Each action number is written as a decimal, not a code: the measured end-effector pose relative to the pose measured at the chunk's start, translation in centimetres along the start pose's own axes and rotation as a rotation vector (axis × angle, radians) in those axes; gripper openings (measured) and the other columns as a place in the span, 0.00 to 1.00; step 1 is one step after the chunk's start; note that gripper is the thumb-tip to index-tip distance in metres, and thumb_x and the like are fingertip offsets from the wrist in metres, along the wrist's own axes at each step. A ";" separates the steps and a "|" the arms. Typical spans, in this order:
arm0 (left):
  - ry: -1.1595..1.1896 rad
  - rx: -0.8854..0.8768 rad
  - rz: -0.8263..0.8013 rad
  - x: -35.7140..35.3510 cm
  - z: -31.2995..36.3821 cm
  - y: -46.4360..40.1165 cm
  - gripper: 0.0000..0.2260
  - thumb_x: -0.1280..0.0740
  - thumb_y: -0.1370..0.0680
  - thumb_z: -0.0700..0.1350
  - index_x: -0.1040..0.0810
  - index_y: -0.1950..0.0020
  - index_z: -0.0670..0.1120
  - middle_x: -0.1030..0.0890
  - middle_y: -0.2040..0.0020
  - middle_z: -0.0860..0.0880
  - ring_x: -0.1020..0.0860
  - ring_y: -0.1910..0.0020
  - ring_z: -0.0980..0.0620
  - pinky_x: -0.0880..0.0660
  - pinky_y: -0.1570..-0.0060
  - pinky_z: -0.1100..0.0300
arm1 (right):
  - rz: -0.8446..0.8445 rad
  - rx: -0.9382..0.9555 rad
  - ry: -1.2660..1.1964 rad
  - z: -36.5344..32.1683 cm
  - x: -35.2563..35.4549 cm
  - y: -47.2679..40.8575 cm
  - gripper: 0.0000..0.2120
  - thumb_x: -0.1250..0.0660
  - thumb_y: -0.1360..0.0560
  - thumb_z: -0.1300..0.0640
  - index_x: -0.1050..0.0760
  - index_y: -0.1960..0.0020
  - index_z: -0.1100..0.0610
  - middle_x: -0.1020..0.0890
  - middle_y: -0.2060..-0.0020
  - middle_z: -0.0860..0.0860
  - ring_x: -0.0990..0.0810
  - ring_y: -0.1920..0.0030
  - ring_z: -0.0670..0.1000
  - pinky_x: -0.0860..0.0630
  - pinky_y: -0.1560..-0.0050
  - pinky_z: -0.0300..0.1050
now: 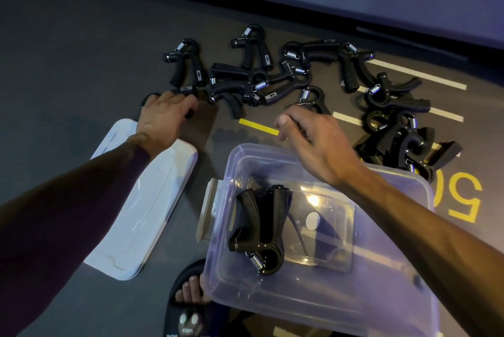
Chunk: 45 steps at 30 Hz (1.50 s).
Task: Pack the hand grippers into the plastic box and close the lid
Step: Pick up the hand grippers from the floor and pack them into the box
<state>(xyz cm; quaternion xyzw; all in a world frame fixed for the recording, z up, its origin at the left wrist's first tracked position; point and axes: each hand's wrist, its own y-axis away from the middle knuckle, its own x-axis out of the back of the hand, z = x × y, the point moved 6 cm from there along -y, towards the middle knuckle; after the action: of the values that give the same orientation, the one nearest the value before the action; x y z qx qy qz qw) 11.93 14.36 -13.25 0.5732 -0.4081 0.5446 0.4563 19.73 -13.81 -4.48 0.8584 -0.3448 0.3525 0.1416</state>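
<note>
On the floor, both hands worked among scattered hand grippers.

Left hand (163,111) reached forward with fingers curled onto a hand gripper (188,91) at the near edge of the left cluster (240,74). Right hand (313,140) hovered above the far rim of the plastic box (313,306), fingers loosely spread, holding nothing. One packed gripper (259,230) lay inside the box. White lid (147,214) lay beside the box, under the left forearm. Another pile (403,134) lay beyond the box's right corner.

Both arms are extended forward. The left hand (163,113) is lowered, fingers curled at far left; the right hand (316,140) is held raised, fingers loosely bent.
</note>
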 end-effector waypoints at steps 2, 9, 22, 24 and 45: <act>0.108 0.050 0.107 2.1 0.4 -0.3 0.14 0.33 0.22 0.39 0.25 0.38 0.50 0.18 0.45 0.45 0.24 0.44 0.39 0.31 0.44 0.45 | 0.012 -0.004 -0.011 -0.1 0.2 0.0 0.13 0.43 0.16 0.51 0.23 0.51 0.55 0.17 0.63 0.49 0.26 0.68 0.45 0.31 0.62 0.43; 0.749 0.161 0.392 9.3 2.1 2.6 0.19 0.37 0.21 0.35 0.27 0.34 0.51 0.20 0.40 0.52 0.21 0.40 0.51 0.25 0.37 0.50 | 0.072 -0.020 -0.051 -1.6 1.4 1.1 0.08 0.38 0.18 0.52 0.22 0.51 0.54 0.17 0.62 0.48 0.22 0.62 0.47 0.25 0.58 0.46; 1.437 -0.233 -0.014 18.3 11.1 8.9 0.16 0.34 0.22 0.32 0.27 0.36 0.40 0.15 0.45 0.50 0.19 0.42 0.53 0.26 0.39 0.61 | 0.141 -0.036 -0.639 -5.3 4.3 4.4 0.09 0.32 0.20 0.51 0.26 0.41 0.46 0.20 0.59 0.44 0.21 0.63 0.44 0.26 0.62 0.35; 1.479 -0.216 -0.087 17.4 12.2 9.5 0.16 0.33 0.23 0.34 0.27 0.35 0.39 0.15 0.45 0.48 0.18 0.43 0.52 0.25 0.40 0.61 | 0.111 -0.009 -0.663 -5.8 4.7 5.2 0.09 0.33 0.20 0.54 0.26 0.40 0.50 0.20 0.62 0.45 0.22 0.68 0.44 0.27 0.67 0.34; 0.858 -0.138 -0.012 5.2 14.4 8.2 0.15 0.41 0.17 0.42 0.24 0.31 0.48 0.23 0.38 0.52 0.26 0.36 0.54 0.31 0.34 0.54 | -0.214 -0.319 -0.562 1.8 -4.6 9.3 0.08 0.29 0.22 0.56 0.28 0.51 0.56 0.18 0.69 0.49 0.22 0.74 0.52 0.24 0.71 0.49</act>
<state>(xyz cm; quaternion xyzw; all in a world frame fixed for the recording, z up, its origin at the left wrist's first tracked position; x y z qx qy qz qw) 8.03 -1.52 -7.31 0.2655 -0.2139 0.7022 0.6250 11.81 -19.16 -9.01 0.9202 -0.3293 0.0270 0.2098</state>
